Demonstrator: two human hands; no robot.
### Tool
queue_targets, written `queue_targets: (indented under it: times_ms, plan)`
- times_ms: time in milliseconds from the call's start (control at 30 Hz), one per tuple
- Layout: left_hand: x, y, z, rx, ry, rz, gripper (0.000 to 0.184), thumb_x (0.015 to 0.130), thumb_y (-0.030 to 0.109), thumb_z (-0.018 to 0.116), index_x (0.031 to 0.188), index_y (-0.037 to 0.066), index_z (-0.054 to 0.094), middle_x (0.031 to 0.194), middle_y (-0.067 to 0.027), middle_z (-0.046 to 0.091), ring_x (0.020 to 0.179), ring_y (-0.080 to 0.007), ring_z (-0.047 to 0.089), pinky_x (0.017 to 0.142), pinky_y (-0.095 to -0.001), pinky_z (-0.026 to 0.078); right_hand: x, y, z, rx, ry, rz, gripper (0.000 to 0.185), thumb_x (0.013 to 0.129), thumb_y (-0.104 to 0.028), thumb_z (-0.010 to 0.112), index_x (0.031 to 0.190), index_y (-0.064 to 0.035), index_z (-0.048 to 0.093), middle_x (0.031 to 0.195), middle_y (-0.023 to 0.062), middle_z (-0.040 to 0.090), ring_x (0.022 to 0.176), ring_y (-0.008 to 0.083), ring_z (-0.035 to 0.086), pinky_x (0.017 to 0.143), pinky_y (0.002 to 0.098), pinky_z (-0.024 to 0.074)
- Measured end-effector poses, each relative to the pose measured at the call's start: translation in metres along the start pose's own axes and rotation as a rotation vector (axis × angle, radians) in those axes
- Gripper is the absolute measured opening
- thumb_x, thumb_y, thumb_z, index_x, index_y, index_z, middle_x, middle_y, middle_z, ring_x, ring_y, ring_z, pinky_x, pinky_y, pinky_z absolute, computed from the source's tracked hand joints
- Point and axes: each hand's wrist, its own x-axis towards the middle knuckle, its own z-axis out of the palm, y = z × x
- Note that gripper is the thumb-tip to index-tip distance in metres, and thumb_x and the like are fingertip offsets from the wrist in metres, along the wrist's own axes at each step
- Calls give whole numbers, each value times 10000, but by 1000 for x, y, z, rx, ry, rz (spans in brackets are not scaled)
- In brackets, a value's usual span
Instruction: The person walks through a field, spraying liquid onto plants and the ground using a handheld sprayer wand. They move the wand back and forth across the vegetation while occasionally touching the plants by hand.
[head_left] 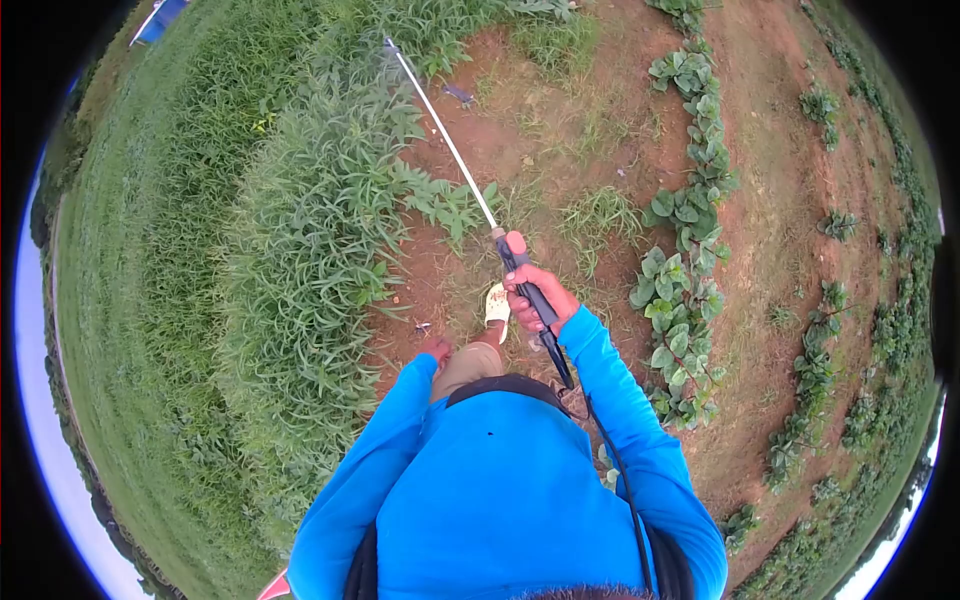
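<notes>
My right hand (543, 297) is wrapped around the dark handle of a sprayer wand (452, 142). The wand's thin white tube slants up and left to a nozzle (389, 43) over the tall grass, with a faint mist by the tip. A black hose (622, 470) runs from the handle's lower end along my right sleeve. My left hand (438, 350) hangs low beside my thigh, apart from the wand; its fingers are mostly hidden. One pale yellow shoe (497, 302) shows on the soil below the handle.
Dense tall grass (310, 220) borders the left. A row of broad-leaved plants (690, 290) stands close on my right, with further rows (815, 370) beyond. Reddish soil (560, 140) with grass tufts (603, 215) lies between. A small dark scrap (459, 95) rests near the nozzle.
</notes>
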Motion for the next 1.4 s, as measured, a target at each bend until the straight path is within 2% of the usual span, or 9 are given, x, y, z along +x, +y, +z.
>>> queue_targets:
  times_ms: [233, 300, 467, 633, 700, 833, 967, 1233, 1400]
  plan:
    - [75, 97, -26, -82, -63, 120, 280, 833, 344, 485, 893, 85, 571, 746, -30, 596, 523, -133, 496, 424, -304, 410, -9, -43, -68, 212, 288, -16, 258, 756, -369, 561, 754, -139, 446, 552, -34, 397, 372, 68, 329, 320, 217, 280]
    - [76, 136, -38, -213, -39, 70, 185, 812, 265, 510, 787, 88, 554, 649, -12, 540, 475, -96, 446, 405, -264, 337, -21, -52, -82, 262, 339, -25, 265, 756, -370, 560, 751, -131, 445, 551, -28, 399, 366, 71, 334, 314, 219, 283]
    - [96, 178, -67, -280, 20, 77, 189, 830, 267, 504, 793, 89, 555, 617, -1, 530, 455, -92, 433, 396, -254, 318, -49, -78, -109, 453, 456, -217, 293, 749, -385, 558, 733, -112, 452, 544, -15, 399, 356, 92, 351, 304, 237, 305]
    - [111, 176, -80, -279, -28, 90, 189, 836, 269, 504, 801, 92, 560, 598, 1, 525, 447, -99, 432, 393, -260, 318, -52, -115, -131, 521, 548, -359, 292, 748, -372, 556, 696, -97, 474, 529, -5, 414, 344, 105, 368, 308, 238, 324]
    - [107, 170, -78, -123, 15, -37, 181, 824, 267, 509, 809, 94, 561, 593, -5, 530, 453, -105, 447, 392, -273, 334, -48, -131, -133, 549, 560, -358, 291, 748, -373, 555, 698, -99, 470, 530, -4, 414, 346, 104, 373, 310, 237, 326]
    - [119, 132, -69, -175, -40, 41, 220, 826, 306, 517, 794, 94, 567, 607, -8, 538, 466, -112, 467, 399, -286, 355, -31, -158, -145, 518, 511, -326, 293, 745, -380, 554, 723, -105, 454, 527, -9, 398, 351, 103, 364, 302, 241, 311]
    - [115, 154, -59, -187, -6, -156, 243, 832, 336, 526, 810, 98, 571, 620, -6, 541, 485, -113, 477, 416, -282, 369, 3, -194, -148, 492, 352, -220, 292, 748, -375, 550, 757, -104, 440, 532, -10, 389, 352, 93, 352, 295, 241, 304]
    - [149, 276, -67, -209, 91, -82, 242, 841, 334, 519, 833, 96, 567, 623, -17, 531, 457, -108, 432, 391, -274, 335, 78, -301, -131, 323, -67, -14, 260, 777, -338, 526, 783, -98, 426, 559, -14, 402, 353, 62, 331, 295, 219, 305]
    - [185, 373, -71, -222, 12, 136, 220, 834, 302, 530, 855, 84, 554, 653, -23, 523, 449, -96, 424, 386, -243, 319, 112, -373, -102, 150, -190, 98, 223, 773, -332, 538, 754, -138, 430, 566, -41, 393, 367, 51, 320, 307, 209, 278]
